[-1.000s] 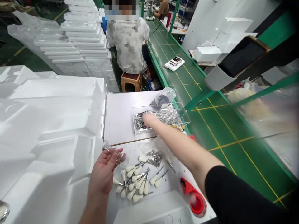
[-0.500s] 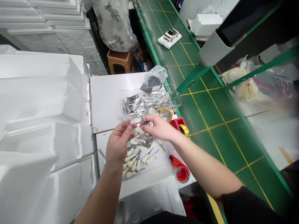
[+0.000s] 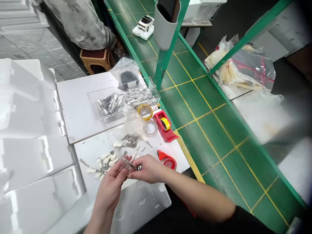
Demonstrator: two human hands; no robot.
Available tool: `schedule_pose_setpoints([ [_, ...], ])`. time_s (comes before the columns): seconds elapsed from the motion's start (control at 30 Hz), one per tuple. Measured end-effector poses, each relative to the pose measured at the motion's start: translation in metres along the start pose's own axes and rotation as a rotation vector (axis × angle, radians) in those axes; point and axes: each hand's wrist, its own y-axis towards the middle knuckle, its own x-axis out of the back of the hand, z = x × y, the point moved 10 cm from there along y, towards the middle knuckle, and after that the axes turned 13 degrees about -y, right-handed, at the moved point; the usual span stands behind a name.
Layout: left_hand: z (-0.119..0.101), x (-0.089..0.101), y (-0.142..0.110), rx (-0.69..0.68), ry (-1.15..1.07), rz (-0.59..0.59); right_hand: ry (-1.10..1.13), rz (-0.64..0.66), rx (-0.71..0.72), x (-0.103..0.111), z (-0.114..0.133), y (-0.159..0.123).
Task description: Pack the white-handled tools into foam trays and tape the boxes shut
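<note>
Green assembly belt point(image 3: 202, 136) is running along the right side, with yellow grid lines on it. White foam packaging point(image 3: 29, 130) is filling the left side. A co-worker point(image 3: 80, 19) is sitting on a stool point(image 3: 96, 60) beyond the tabletop point(image 3: 73, 110).

On the tabletop, a clear acrylic tray point(image 3: 91, 97) is holding loose steel rods point(image 3: 110, 105). A red tape dispenser point(image 3: 165, 125) is standing near it, with a yellow tape roll point(image 3: 145, 111) just beside the tray. Nearer the hands, white-handled steel tools point(image 3: 104, 161) are lying in a loose group, just beside a small pile of steel shafts point(image 3: 130, 140).

Left hand point(image 3: 109, 185) is closed on a small clear plastic piece point(image 3: 126, 164). Right hand point(image 3: 148, 169) is pinching a ball-ended steel pin point(image 3: 139, 167) at that piece, and the two are touching or nearly so; can't tell exactly. Both hands are working just above the tabletop. Judgement: a short pinch near the ball end is giving good control, and bracing the hands together is limiting wobble.
</note>
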Motion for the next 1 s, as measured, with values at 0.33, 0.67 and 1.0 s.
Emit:
schedule_pose_setpoints([
  [0.33,-0.017,0.127,-0.134,-0.398,-0.271,-0.435,-0.337,-0.387,0.023,0.129,0.111,0.138],
  [0.67,0.081,0.125,-0.199,-0.234,-0.296,-0.408,0.213,0.120,0.045,-0.038,0.061,0.020],
  [1.0,0.065,0.018,-0.208,-0.028,-0.510,0.089,0.476,-0.106,0.531,-0.080,0.136,-0.139],
])
